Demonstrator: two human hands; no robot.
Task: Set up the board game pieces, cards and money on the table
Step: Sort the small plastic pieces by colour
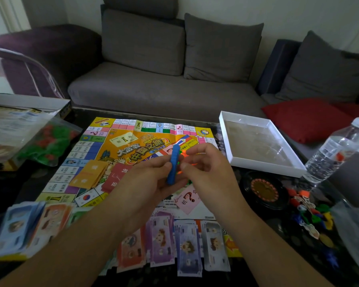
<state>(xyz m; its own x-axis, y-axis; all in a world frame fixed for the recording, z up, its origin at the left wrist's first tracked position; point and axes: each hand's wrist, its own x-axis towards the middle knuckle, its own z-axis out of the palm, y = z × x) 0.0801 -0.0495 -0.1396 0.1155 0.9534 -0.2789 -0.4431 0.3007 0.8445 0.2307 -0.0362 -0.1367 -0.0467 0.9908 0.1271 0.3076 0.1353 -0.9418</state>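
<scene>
A grey sofa, cushions and a water bottle around a dark table.

A grey fabric sofa (158, 94) runs along the far side, with two large grey back cushions (143, 41) leaning side by side against its back and a dark purple padded armrest (44, 56) at its left end. To the right, a further grey cushion (323, 69) stands upright, and a red square pillow (307, 119) lies flat below it on the seat. A clear plastic water bottle with a white cap (336, 152) leans tilted at the right edge, near the table's far right corner. The dark glossy tabletop (23, 183) shows at the left.
</scene>
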